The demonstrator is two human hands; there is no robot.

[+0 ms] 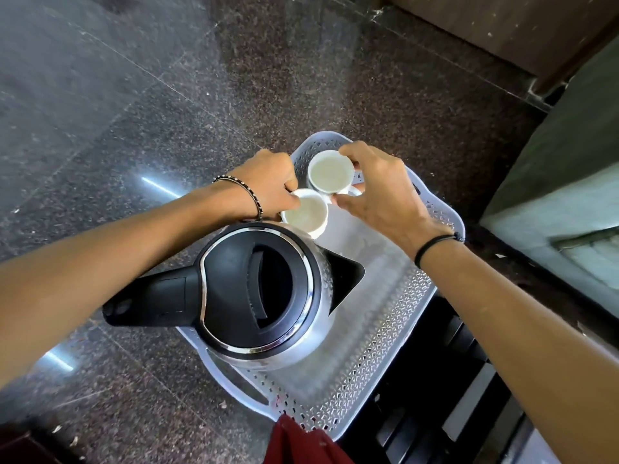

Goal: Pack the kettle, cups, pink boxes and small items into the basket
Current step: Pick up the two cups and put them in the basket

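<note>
My left hand (268, 184) covers the near cup's (306, 214) handle side, and my right hand (378, 192) hides the far cup's (330, 172) right wall. The kettle (258, 289) blocks the basket's (378, 333) left floor. Both my forearms run off the frame's lower edges.

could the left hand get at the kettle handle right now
Probably yes, once free: the handle sticks out left with nothing on it, just under the left hand, though that hand now holds a cup.
</note>
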